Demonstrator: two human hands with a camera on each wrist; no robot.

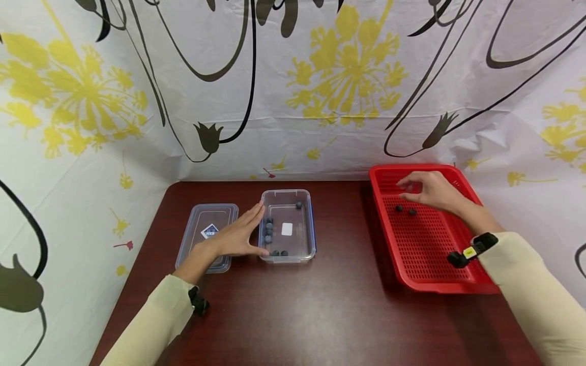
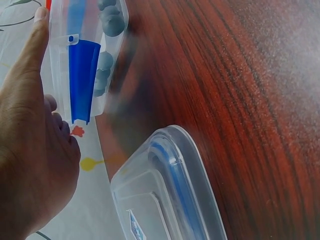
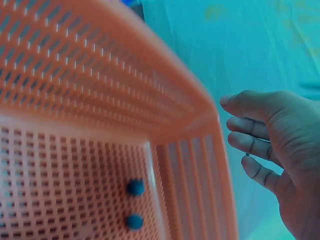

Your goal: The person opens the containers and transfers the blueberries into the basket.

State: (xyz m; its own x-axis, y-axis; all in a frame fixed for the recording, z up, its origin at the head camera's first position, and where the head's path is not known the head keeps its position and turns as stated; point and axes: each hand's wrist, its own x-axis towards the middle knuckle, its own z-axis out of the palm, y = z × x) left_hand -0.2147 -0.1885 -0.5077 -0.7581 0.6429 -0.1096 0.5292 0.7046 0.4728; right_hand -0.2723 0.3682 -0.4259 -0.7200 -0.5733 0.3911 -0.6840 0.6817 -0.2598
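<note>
My left hand [image 1: 235,236] lies along the left side of a clear plastic box [image 1: 299,241], its fingers straight and thumb spread toward the near corner. Several blueberries [image 1: 268,226] sit inside the box, mostly along its left and near edges. A blue clip [image 2: 82,82] on the box shows in the left wrist view. Over the far part of a red perforated basket [image 1: 403,272] hovers my right hand [image 1: 430,189], fingers loosely bent and apart from the thumb. I see nothing held in it. Two blueberries [image 3: 134,205] lie on the basket floor below.
Left of the box lies its clear lid [image 1: 197,223], partly behind my left hand and wrist. The basket stands at the table's right side. A white patterned cloth [image 1: 274,96] hangs behind the brown table [image 1: 320,305] and along its sides.
</note>
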